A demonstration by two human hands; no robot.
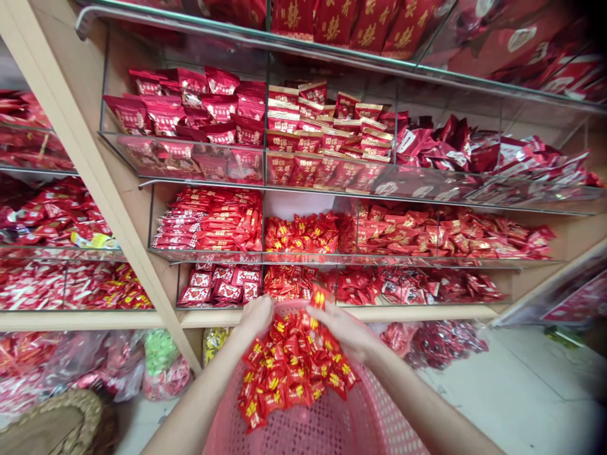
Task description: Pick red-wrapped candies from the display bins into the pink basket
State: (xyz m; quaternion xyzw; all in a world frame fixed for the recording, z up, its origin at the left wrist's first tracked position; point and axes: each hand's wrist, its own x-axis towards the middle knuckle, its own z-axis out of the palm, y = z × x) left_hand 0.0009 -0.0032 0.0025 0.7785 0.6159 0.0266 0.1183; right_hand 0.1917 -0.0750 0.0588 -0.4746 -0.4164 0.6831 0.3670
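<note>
Loosely heaped red packets (290, 370) lie just beside the right hand (342, 327).

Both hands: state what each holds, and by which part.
Left hand: the pink basket, by its far rim. Right hand: a red packet, seemingly around its middle; blur obscures the exact grip.

Red packets (298, 393) bear blurred, unreadable Chinese characters (274, 383).

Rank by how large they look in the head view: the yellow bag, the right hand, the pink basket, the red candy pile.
1. Pink basket
2. Red candy pile
3. Right hand
4. Yellow bag, as far as it shows
</note>
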